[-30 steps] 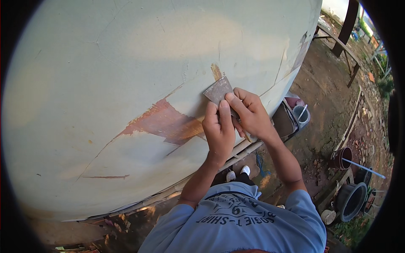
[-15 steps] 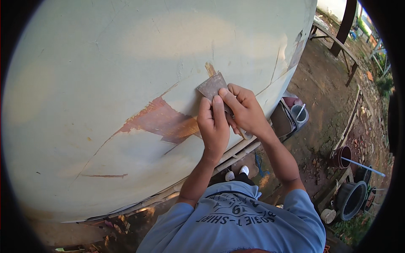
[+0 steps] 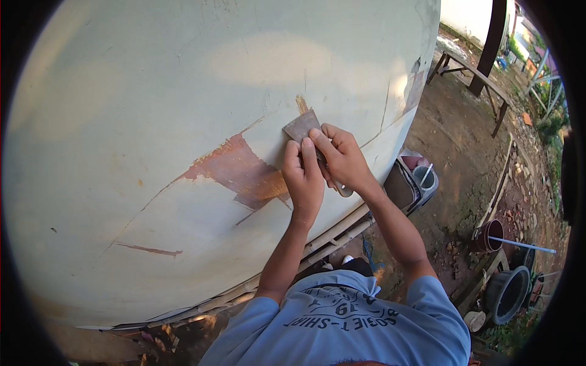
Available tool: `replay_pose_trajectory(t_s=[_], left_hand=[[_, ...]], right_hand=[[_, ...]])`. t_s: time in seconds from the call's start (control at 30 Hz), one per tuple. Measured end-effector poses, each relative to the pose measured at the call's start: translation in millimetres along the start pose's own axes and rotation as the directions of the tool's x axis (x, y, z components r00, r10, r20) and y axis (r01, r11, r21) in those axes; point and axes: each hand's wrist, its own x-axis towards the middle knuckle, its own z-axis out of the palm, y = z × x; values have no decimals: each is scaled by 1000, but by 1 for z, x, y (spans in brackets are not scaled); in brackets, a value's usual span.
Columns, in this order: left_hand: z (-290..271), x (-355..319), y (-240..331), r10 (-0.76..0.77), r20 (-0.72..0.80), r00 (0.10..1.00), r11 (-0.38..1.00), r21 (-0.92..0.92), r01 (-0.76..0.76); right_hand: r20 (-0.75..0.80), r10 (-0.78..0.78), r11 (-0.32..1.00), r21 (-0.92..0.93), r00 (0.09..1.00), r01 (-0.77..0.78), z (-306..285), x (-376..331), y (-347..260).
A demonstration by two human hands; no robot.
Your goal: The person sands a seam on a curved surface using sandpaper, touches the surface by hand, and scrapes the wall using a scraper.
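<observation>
Both my hands are closed on a scraper with a wide, dull grey metal blade [image 3: 300, 125]. My left hand [image 3: 303, 183] pinches the lower edge of the blade with its thumb and fingers. Around the neck and handle wraps my right hand [image 3: 348, 160], its thumb on the blade; the handle's end shows below it. The blade lies against a large, pale, curved surface [image 3: 146, 110], just below a narrow bare brownish strip [image 3: 301, 104]. To the left of my hands, a jagged reddish-brown patch [image 3: 235, 168] shows where the pale coating is gone.
Cracks and a thin gouge [image 3: 149, 249] mark the pale surface. Bamboo poles [image 3: 336, 233] run along its lower edge. On the right stand a container [image 3: 425, 178], a brown bucket [image 3: 488, 236] with a stick, a grey tub [image 3: 508, 294] and a wooden bench [image 3: 473, 72].
The view has shifted slightly, so the ground items appear further left. Both hands keep their hold on the scraper, its blade now slightly lower relative to the brownish strip.
</observation>
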Motion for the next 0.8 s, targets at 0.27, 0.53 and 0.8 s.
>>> replay_pose_trajectory(t_s=[0.27,0.53,0.8], left_hand=[[2,-13,-15,-6,-27,1000,1000,-1,6],[15,-9,-24,100,-226,969,995,50,-91],[21,-10,-22,42,-377,925,998,-34,-59]], right_hand=[[67,-12,995,101,998,5,-6,-3,26],[-8,-91,983,161,996,91,-6,9,35],[39,-97,954,290,994,82,2,13,39]])
